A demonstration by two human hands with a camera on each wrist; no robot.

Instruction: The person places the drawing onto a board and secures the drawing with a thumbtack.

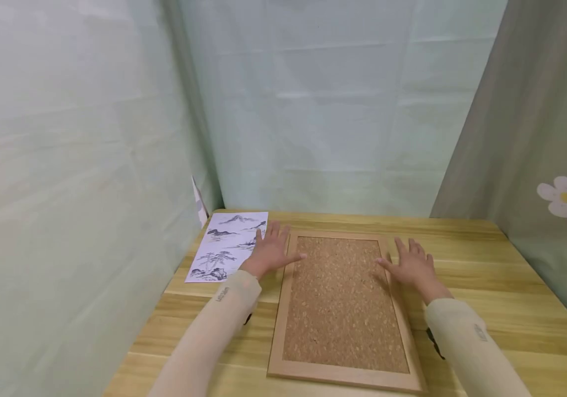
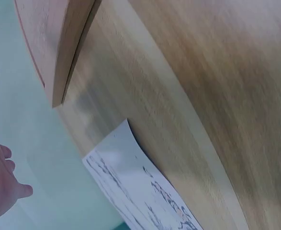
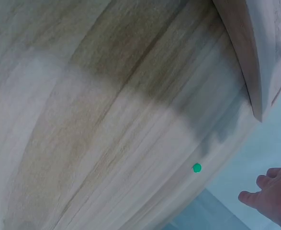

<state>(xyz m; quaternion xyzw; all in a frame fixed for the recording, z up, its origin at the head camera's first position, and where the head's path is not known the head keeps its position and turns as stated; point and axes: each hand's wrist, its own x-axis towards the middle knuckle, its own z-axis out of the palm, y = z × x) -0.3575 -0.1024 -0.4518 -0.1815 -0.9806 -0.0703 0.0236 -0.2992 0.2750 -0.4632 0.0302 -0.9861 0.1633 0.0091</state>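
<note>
A cork board (image 1: 345, 300) with a light wooden frame lies flat on the table. My left hand (image 1: 269, 252), fingers spread, hovers by its far left side, the thumb reaching over the frame. On the opposite side my right hand (image 1: 412, 268) is spread too, its thumb over the frame's right edge. Neither hand holds anything. To the left lies a white sheet (image 1: 228, 248) printed with ink mountains and trees, its right edge partly hidden by my left hand. In the left wrist view, one corner of that sheet (image 2: 126, 167) curls up slightly.
The wood-grain table (image 1: 491, 309) reaches back to pale green cloth walls (image 1: 313, 110). A white folded piece (image 1: 200, 203) stands against the cloth at the left table edge. A small green round thing (image 3: 196, 167) sits on the table in the right wrist view. A flowered curtain (image 1: 526, 138) hangs right.
</note>
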